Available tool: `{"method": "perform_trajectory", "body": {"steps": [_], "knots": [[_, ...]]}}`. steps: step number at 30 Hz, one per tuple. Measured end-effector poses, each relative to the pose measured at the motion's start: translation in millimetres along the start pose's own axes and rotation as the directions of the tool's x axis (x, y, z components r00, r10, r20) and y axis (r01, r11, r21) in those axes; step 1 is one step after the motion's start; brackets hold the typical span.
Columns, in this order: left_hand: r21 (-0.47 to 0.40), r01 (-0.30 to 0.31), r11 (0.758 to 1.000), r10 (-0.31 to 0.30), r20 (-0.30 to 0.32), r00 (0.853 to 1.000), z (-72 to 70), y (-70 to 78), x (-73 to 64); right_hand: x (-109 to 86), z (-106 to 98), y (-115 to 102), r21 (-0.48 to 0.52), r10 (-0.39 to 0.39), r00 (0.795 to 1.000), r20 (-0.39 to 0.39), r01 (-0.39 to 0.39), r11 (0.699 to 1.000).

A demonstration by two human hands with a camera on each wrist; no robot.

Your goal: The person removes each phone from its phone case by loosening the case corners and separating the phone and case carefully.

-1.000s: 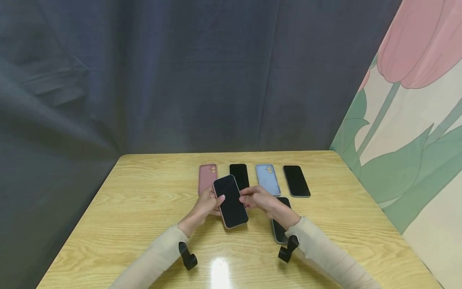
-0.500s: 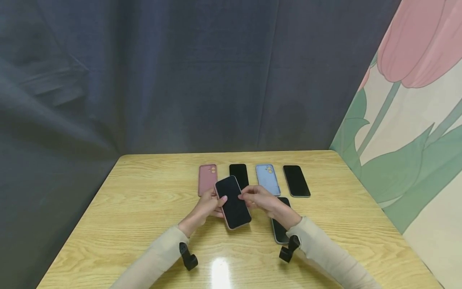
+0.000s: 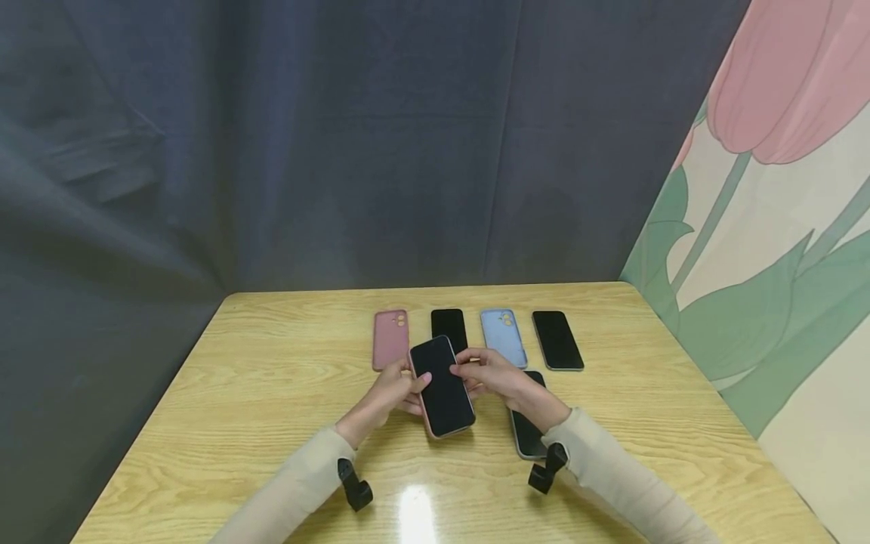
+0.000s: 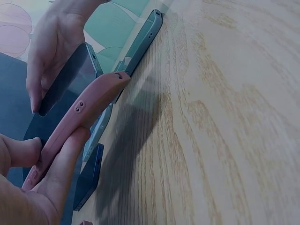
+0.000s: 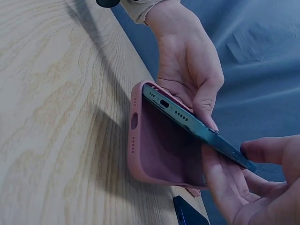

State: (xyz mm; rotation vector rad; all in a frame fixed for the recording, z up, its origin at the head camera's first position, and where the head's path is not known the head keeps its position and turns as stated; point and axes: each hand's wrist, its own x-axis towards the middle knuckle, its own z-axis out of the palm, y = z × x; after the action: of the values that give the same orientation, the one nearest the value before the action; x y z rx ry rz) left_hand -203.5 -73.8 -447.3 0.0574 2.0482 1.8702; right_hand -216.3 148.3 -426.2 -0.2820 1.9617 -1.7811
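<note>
Above the table, my left hand (image 3: 393, 391) grips a pink phone case (image 5: 135, 161) from its left side, thumb over the screen of a dark smartphone (image 3: 445, 393). In the right wrist view the smartphone sits tilted in the case. One long edge lies inside the case wall, and the other is raised well out of it. My right hand (image 3: 495, 375) pinches that raised edge between thumb and fingers. The left wrist view shows the outer side of the case (image 4: 75, 115) with its button bumps, and the smartphone (image 4: 70, 79) slanting up toward the right hand.
On the wooden table (image 3: 258, 400), a mauve case (image 3: 390, 340), a black phone (image 3: 449, 325), a light blue case (image 3: 504, 336) and another phone (image 3: 558, 340) lie in a row behind the hands. One more phone (image 3: 526, 438) lies partly under my right forearm. A dark curtain (image 3: 381, 151) hangs behind.
Both hands stay on the case and smartphone, which have shifted slightly right and toward me. The things on the table have not moved.
</note>
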Motion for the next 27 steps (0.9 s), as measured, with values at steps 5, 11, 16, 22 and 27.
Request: {"method": "perform_trajectory", "body": {"steps": [5,11,16,22,27], "knots": [[-0.003,0.01,1.0,-0.01,0.006,1.0,-1.2,-1.0,0.6,-0.4,0.6,-1.0,-0.026,0.015,1.0,-0.013,-0.016,1.0],[-0.002,0.008,1.0,-0.008,0.031,0.999,-4.0,-0.1,-0.1,-0.8,2.3,-2.4,-0.044,0.026,0.999,-0.024,-0.027,0.999],[0.0,0.013,1.0,-0.013,0.065,0.998,-6.7,0.5,0.5,0.3,3.5,-2.4,-0.042,0.037,0.999,-0.025,-0.038,0.998],[0.0,0.017,1.0,-0.017,0.098,0.995,-10.5,-0.6,0.2,2.4,3.8,-0.7,-0.046,0.037,0.999,-0.011,-0.037,0.998],[0.006,0.025,1.0,-0.026,0.12,0.992,-13.5,0.0,-1.3,4.0,4.4,-1.1,-0.056,0.041,0.999,-0.004,-0.041,0.998]]}}
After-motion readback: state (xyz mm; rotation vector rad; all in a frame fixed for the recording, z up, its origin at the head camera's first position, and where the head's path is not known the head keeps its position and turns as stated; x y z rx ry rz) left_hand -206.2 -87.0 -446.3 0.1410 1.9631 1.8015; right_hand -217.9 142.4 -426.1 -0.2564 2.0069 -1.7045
